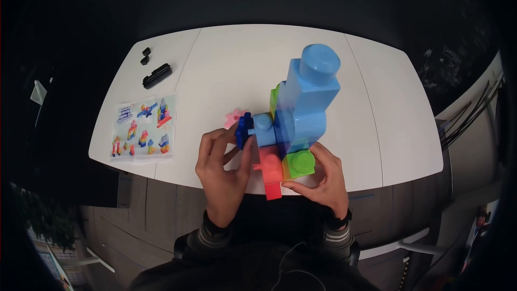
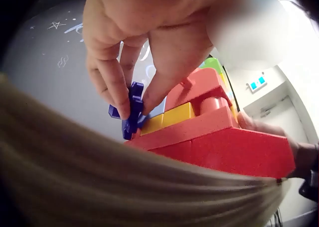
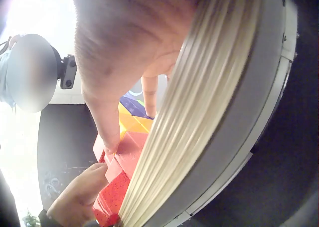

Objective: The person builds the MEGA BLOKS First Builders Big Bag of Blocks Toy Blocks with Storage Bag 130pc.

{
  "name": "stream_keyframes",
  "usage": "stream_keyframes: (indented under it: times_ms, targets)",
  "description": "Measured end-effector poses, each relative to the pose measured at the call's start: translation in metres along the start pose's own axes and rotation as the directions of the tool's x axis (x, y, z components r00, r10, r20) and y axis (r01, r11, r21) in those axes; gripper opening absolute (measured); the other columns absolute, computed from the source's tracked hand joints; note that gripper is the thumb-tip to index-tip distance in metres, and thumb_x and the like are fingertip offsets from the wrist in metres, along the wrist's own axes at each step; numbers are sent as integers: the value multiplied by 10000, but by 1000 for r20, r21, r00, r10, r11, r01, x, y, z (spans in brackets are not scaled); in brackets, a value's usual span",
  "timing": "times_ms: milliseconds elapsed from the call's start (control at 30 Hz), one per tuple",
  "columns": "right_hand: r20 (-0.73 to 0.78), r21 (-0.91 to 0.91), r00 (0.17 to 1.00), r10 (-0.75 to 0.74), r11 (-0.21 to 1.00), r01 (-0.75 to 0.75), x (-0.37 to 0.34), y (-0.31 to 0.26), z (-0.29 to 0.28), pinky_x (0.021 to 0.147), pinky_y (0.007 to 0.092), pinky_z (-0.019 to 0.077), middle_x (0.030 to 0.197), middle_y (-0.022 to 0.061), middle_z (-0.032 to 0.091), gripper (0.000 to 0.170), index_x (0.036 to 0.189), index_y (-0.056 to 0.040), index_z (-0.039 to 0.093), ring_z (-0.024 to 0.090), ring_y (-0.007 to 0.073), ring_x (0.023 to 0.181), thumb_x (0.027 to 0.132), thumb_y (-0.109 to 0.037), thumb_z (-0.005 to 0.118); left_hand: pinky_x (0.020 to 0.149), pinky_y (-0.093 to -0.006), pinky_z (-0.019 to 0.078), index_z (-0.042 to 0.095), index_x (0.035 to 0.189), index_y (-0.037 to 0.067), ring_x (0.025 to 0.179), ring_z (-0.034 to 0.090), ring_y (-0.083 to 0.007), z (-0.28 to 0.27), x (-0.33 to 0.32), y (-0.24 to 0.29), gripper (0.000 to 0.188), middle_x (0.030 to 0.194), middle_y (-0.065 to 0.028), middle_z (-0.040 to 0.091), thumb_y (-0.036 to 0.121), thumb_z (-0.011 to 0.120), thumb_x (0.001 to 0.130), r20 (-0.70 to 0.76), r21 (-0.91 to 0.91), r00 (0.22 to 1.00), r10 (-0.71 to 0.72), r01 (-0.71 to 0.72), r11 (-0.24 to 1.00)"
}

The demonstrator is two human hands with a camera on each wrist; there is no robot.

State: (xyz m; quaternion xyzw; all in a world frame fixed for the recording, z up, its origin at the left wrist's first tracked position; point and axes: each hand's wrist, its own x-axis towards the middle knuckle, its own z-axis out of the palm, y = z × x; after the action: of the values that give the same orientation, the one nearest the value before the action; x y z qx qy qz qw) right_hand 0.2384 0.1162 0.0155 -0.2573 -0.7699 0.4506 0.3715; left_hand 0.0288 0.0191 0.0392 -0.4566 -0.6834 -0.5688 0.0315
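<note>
A tall block structure stands near the table's front edge, with a light blue tower (image 1: 308, 102), a green block (image 1: 299, 163) and a red block (image 1: 270, 167). My left hand (image 1: 223, 175) pinches a dark blue gear (image 1: 244, 131) between thumb and fingers, at the peg side of a light blue block (image 1: 264, 129). In the left wrist view the gear (image 2: 133, 110) is upright beside yellow blocks (image 2: 178, 115) above a red base (image 2: 214, 149). My right hand (image 1: 327, 180) grips the structure's lower right side, thumb at the front and fingers behind the green block.
A pink gear (image 1: 236, 117) lies on the white table (image 1: 226, 59) behind the dark blue one. On the left are a printed picture sheet (image 1: 143, 128), a black cylindrical object (image 1: 157, 76) and small black pieces (image 1: 145, 56).
</note>
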Motion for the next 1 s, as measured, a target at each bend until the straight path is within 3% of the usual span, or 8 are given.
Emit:
stream_keyframes:
  times_ms: [267, 367, 567, 867, 933, 1000]
  targets:
    - [-9, 8, 999, -43, 999, 43, 0, 5, 1, 1014, 390, 630, 1201, 149, 824, 764, 1360, 38, 755, 820, 269, 1083, 743, -211, 1129, 946, -403, 777, 816, 1439, 5, 1106, 790, -205, -10, 1, -1, 498, 1251, -127, 716, -142, 840, 964, 64, -87, 998, -23, 28, 996]
    - [-11, 13, 999, -44, 999, 44, -1, 6, 0, 1013, 390, 630, 1195, 150, 828, 766, 1356, 41, 757, 823, 271, 1078, 738, -211, 1133, 961, -385, 760, 814, 1461, 22, 1074, 822, -244, -13, 1, -3, 519, 1224, -130, 713, -129, 846, 965, 78, -91, 997, 4, 3, 996]
    - [-9, -1, 999, -45, 999, 45, -2, 7, 0, 1012, 393, 632, 1194, 156, 834, 768, 1342, 40, 766, 824, 268, 1079, 723, -216, 1142, 971, -382, 708, 815, 1458, 0, 1076, 827, -245, -20, -2, 3, 508, 1190, -128, 717, -145, 825, 971, 125, -85, 992, 14, -3, 996]
    - [23, 46, 999, -31, 999, 30, 0, 3, 0, 1020, 398, 630, 1188, 155, 847, 734, 1329, 36, 781, 827, 268, 1084, 728, -191, 1136, 941, -393, 768, 829, 1339, -62, 1074, 815, -255, -29, -3, 12, 362, 1181, -140, 714, -160, 793, 992, 103, -96, 993, -56, 66, 993]
    - [31, 49, 999, -25, 999, 23, 1, 2, -1, 1023, 399, 630, 1189, 154, 850, 728, 1326, 35, 784, 829, 270, 1088, 728, -186, 1135, 872, -330, 755, 823, 1330, -91, 1098, 800, -209, -30, -5, 13, 317, 1240, -111, 701, -132, 786, 1017, 105, -89, 992, -65, 75, 993]
    - [39, 35, 999, -19, 999, 18, 1, 1, -2, 1031, 404, 630, 1199, 155, 853, 732, 1327, 33, 787, 834, 271, 1099, 720, -184, 1136, 878, -331, 755, 822, 1333, -90, 1094, 801, -207, -30, -6, 16, 317, 1239, -110, 702, -128, 786, 1021, 108, -90, 992, -66, 76, 993]
